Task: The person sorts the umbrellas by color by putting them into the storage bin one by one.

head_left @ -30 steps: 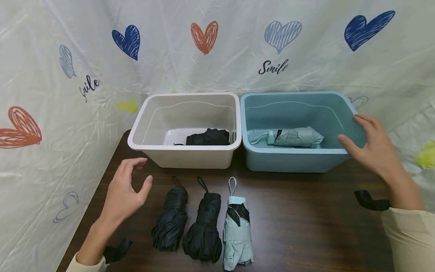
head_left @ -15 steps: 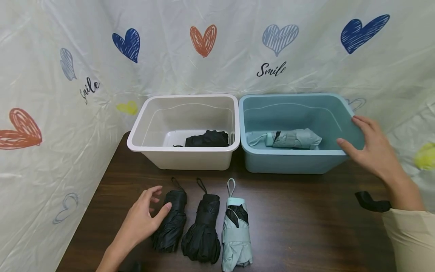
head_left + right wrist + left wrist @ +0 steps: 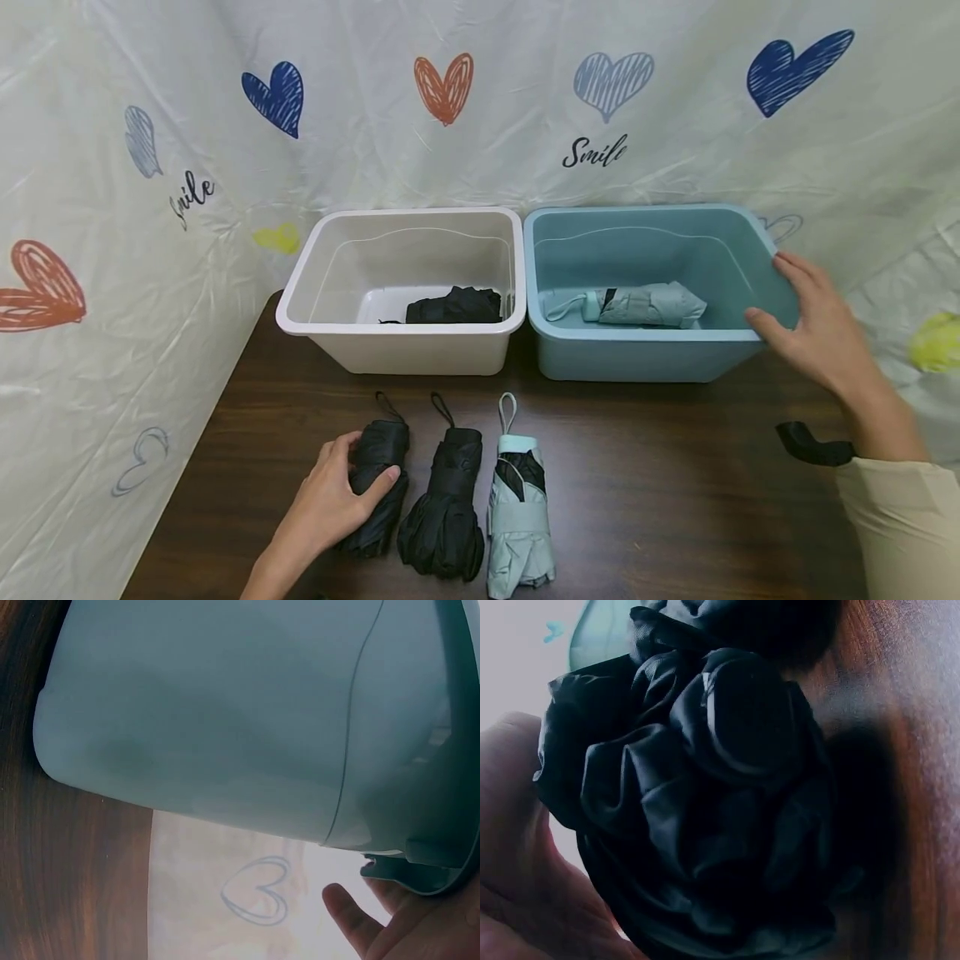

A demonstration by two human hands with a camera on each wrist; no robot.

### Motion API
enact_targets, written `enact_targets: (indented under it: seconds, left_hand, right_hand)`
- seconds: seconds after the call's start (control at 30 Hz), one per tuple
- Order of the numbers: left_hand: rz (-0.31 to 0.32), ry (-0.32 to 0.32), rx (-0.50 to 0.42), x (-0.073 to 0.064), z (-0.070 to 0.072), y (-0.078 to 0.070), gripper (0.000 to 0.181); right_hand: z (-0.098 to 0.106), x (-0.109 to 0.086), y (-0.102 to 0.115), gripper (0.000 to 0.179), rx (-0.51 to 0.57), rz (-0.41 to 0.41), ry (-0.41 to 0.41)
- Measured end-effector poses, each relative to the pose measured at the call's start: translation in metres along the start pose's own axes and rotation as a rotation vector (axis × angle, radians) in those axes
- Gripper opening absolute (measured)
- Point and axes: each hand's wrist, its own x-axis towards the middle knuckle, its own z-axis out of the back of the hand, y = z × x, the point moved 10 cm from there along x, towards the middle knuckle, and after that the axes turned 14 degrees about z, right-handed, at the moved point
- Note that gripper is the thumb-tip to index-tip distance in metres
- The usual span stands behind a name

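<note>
Leftmost black umbrella (image 3: 381, 446): your left hand (image 3: 332, 497) curls round it; loose folds (image 3: 660, 810) could slip. Your right hand (image 3: 817, 332), spread on the blue bin (image 3: 630, 360), could tip it by leaning.

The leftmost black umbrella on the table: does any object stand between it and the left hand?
Nothing visible does: the left hand is at the leftmost black umbrella, thumb over it; the middle black umbrella lies beyond it.
</note>
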Motion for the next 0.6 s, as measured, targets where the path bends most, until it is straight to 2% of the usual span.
enact_targets:
  seconds: [0.6]
  left_hand:
    - [0.068,0.030,0.020,0.0013,-0.0038,0.0008,0.099]
  right_hand:
    - [0.0019,0.0005,0.0028,0.079,0.031,0.025,-0.041]
